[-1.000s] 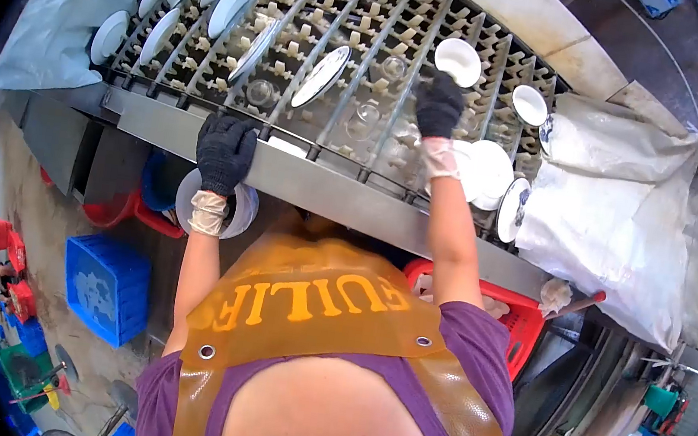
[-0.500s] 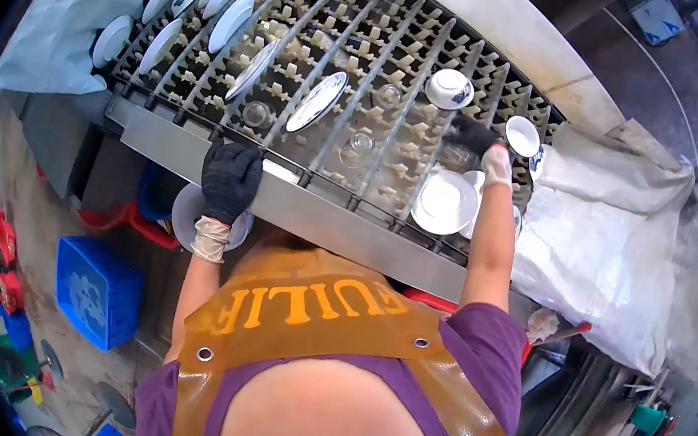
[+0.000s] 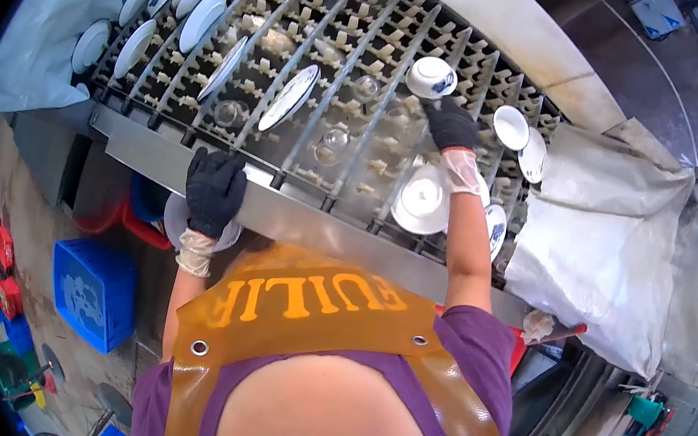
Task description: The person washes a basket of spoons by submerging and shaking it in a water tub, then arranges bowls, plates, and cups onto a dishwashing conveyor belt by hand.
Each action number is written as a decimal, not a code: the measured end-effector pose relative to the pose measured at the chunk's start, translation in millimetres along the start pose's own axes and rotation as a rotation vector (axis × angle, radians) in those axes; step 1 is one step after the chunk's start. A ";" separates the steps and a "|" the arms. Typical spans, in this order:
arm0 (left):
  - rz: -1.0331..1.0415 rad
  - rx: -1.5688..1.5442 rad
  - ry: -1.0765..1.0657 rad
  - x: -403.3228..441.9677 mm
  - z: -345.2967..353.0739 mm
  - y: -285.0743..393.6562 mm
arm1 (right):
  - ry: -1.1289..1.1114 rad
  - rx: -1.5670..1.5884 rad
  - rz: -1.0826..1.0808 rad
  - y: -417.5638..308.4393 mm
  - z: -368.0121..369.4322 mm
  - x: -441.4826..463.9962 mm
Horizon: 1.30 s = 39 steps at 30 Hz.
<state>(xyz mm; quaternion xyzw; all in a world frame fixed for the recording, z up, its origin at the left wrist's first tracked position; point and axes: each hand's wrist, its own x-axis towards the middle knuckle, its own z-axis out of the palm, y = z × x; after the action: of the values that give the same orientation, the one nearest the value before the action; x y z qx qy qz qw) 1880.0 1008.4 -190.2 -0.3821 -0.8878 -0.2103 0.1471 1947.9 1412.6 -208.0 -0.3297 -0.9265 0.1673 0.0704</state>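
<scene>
My left hand, in a dark glove with a pale cuff, lies over the metal front ledge, fingers extended and holding nothing visible. My right hand, gloved the same way, reaches over the pegged rack belt. Its fingers point at a white bowl with a blue pattern and come up to its lower edge; I cannot tell if they touch. Nearer me, beside my right forearm, sits a white dish. Two other white bowls, a plain one and a patterned one, lie to the right.
Plates stand on edge between the pegs, including a blue-rimmed plate. Glasses, one a clear glass, sit mid-belt. Plastic sheeting hangs at the right. A blue crate stands on the floor at left.
The dishes and glasses on the belt have shifted left in view. My right hand has moved left and slightly up towards the patterned bowl. My left hand stays on the ledge.
</scene>
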 end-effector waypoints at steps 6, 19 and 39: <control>0.009 0.484 -0.208 -8.8 2.4 -0.2 | 0.306 -0.015 -0.054 144.7 7.1 14.6; -0.009 0.116 0.043 -14.2 -3.2 22.9 | 0.228 -0.279 -0.095 198.7 26.3 70.2; -0.154 -0.208 -0.203 -9.5 0.9 46.8 | 0.142 0.420 -0.232 111.0 -18.0 24.8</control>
<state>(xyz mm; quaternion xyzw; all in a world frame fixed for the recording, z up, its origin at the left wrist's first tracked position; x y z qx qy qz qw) 1920.8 1032.0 -182.7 -0.3452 -0.8982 -0.2722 -0.0006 1998.3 1513.7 -230.2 -0.2101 -0.8957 0.3235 0.2210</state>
